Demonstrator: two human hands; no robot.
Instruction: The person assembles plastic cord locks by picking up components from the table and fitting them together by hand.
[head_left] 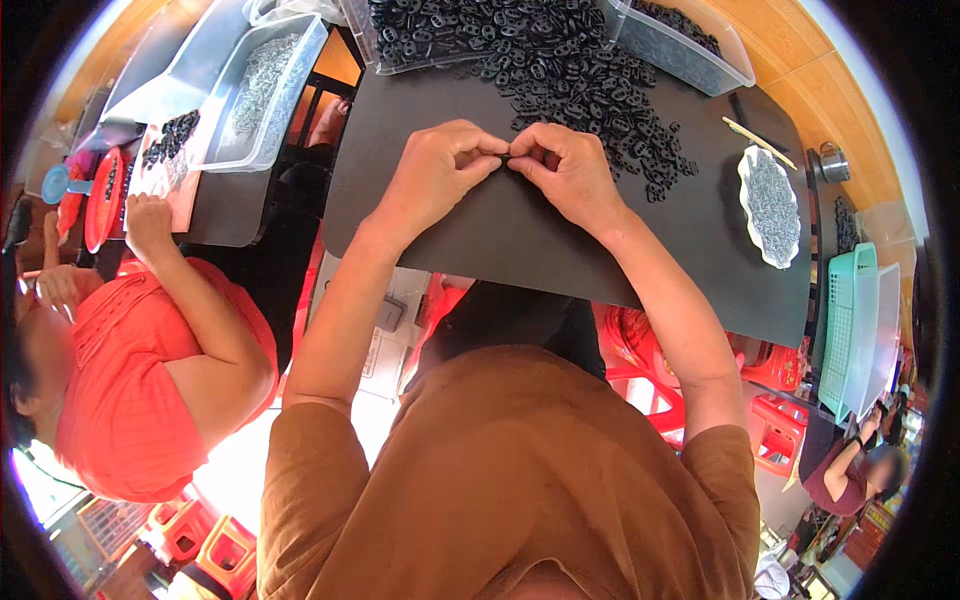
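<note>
My left hand (440, 178) and my right hand (575, 178) meet over the dark table (440, 110), thumbs and forefingers pinched tip to tip. Between the fingertips sits a small black piece (507, 157), mostly covered, so its shape is hard to read. Just beyond my hands spreads a heap of small black plastic pieces with holes (570, 90), its loose edge reaching past my right hand. To the right, a white scalloped dish (746, 205) holds many tiny silvery metal parts (772, 205).
Clear bins of black pieces (690, 62) stand at the far edge. Sticks (757, 142) lie beyond the dish; a metal cup (833, 162) and green basket (845, 330) are at right. On the left, a person in red (160, 370) works beside a bin of silvery parts (262, 95).
</note>
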